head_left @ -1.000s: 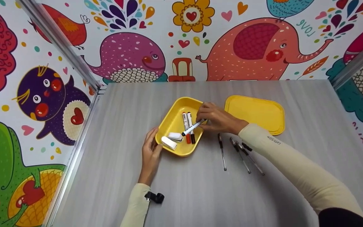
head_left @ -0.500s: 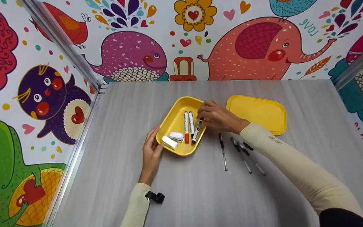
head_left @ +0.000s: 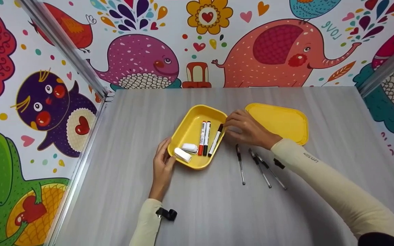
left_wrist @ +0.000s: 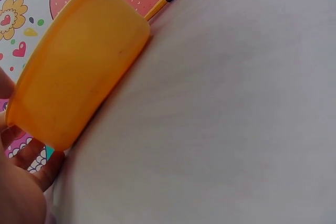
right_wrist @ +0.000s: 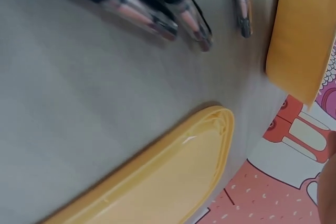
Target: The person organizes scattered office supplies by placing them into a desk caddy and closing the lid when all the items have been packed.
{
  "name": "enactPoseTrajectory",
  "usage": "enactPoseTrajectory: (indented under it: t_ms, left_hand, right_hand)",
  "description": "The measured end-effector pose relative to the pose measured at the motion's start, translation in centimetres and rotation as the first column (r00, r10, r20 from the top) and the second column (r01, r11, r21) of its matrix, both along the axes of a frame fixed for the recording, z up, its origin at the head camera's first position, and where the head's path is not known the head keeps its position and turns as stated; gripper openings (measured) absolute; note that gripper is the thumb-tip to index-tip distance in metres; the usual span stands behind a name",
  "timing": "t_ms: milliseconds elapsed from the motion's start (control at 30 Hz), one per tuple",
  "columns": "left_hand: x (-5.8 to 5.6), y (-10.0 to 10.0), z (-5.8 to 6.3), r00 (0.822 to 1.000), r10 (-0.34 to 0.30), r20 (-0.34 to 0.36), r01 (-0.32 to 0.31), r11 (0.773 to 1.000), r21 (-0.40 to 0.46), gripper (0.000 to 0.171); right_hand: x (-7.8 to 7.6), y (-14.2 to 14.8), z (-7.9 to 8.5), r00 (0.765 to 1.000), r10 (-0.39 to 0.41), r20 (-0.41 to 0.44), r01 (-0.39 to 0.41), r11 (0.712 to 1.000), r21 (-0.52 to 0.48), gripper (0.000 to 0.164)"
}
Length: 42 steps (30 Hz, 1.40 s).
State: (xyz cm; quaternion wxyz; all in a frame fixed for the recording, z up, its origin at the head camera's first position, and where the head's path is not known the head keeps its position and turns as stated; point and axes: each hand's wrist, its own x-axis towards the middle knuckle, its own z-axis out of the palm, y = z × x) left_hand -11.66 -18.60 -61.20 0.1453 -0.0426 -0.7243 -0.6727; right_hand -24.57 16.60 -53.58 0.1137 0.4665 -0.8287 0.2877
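Note:
A yellow plastic box sits on the table, tilted in the head view. My left hand grips its lower left corner, thumb near the rim and fingers along the outer wall. Inside lie a red-capped white marker, a black-capped one and a third white marker along the right wall. Two small white rounded objects share the near end; their kind is unclear. My right hand is at the box's right rim, fingers bent, no marker visible in it; whether it touches the rim is unclear.
The yellow lid lies right of the box, partly behind my right hand. Clear-barrelled black-capped pens lie on the grey table nearer me. A printed wall borders the table's far side.
My right hand lowered the third marker into the box, let go of it and drew back right to the rim. The other markers shifted slightly. My left hand kept its grip.

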Motion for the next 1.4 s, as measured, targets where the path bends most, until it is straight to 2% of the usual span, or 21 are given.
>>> enactPoseTrajectory:
  t_ms: [333, 867, 1067, 1300, 1400]
  left_hand:
    - [0.1, 0.1, 0.3, 1.0, -0.006, -0.001, 0.006, 1.0, 0.005, 0.067]
    - [0.0, -0.1, 0.2, 1.0, -0.001, 0.004, 0.002, 1.0, -0.009, 0.064]
    - [0.1, -0.2, 0.1, 1.0, 0.002, 0.018, -0.002, 1.0, -0.012, 0.066]
    - [0.1, 0.0, 0.2, 1.0, -0.008, 0.02, 0.008, 1.0, 0.0, 0.065]
    - [0.1, 0.1, 0.3, 1.0, -0.009, 0.022, 0.009, 1.0, -0.006, 0.065]
  right_hand:
    - [2.0, 2.1, -0.8, 0.993, -0.048, 0.104, 0.063, 0.987, -0.145, 0.028]
    - [4.7, 5.4, -2.4, 0.976, -0.121, 0.182, 0.152, 0.975, -0.165, 0.033]
    - [5.5, 6.4, -2.6, 0.977, -0.131, 0.166, 0.16, 0.972, -0.17, 0.035]
    - [6.3, 7.5, -3.1, 0.99, -0.114, 0.085, 0.13, 0.968, -0.215, 0.037]
    - [6.8, 8.0, -3.4, 0.99, -0.112, 0.084, 0.129, 0.962, -0.241, 0.038]
